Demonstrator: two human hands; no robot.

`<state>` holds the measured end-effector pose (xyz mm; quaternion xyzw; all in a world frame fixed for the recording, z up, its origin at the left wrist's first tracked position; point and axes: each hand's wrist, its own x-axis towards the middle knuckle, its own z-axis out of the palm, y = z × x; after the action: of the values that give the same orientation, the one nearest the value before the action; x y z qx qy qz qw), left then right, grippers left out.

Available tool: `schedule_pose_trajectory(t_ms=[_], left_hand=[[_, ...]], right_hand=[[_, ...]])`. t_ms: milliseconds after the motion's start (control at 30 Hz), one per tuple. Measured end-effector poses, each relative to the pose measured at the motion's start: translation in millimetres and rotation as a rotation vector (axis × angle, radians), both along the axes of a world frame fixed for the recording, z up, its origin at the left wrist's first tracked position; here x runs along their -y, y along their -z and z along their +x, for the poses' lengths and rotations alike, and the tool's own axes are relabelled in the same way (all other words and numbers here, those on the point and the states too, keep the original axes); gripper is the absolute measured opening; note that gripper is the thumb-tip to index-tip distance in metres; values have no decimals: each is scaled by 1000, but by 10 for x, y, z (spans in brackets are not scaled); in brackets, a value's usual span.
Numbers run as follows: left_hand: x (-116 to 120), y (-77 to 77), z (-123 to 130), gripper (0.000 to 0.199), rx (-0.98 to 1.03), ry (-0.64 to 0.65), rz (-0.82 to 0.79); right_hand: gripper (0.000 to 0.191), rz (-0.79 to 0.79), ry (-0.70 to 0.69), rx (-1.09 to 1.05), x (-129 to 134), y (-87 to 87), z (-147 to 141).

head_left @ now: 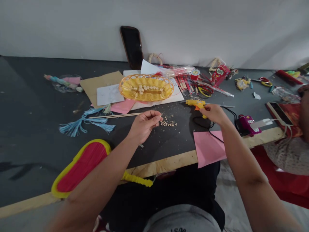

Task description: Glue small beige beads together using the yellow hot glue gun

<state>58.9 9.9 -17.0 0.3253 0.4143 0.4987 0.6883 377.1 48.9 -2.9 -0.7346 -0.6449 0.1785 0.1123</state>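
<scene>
My right hand [213, 112] is closed round the grip of a yellow hot glue gun [195, 103], whose nozzle points left. Its black cord loops across the table below. Thumb and fingertips of my left hand [146, 124] are pinched together; whatever they hold is too small to make out. Just right of those fingertips lies a loose pile of tiny pale wooden pieces [169, 123]. Thin wooden sticks [116, 116] stretch out to the left of that hand. Beyond both hands stands a yellow woven basket [146, 84] with small pale pieces in it.
A red and yellow paddle shape [84, 164] lies at front left beside a blue tassel [87, 124]. Pink paper [209, 148] overhangs the table edge. A phone [132, 46] leans on the wall. Scissors [205, 91] lie behind the glue gun. Another person's arm [304, 112] shows at far right.
</scene>
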Motion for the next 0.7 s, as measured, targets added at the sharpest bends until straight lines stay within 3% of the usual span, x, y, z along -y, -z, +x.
schedule_pose_trajectory(t_ms=[167,333,533,700], left_hand=[[-6,19,-2,31,17,8,18],[6,24,3,28,4,-6,26],[-4,15,-31,28,47,-40,46],[-11,10,-47,27,49,-68,24]], right_hand=[[24,159,108,-672,6,-190,-6],[43,-105,-64,-1181,95,-347,-308],[40,-101,-208,-1408,179,-133,-723],[35,-104,-294,-1335,275,50,-851]])
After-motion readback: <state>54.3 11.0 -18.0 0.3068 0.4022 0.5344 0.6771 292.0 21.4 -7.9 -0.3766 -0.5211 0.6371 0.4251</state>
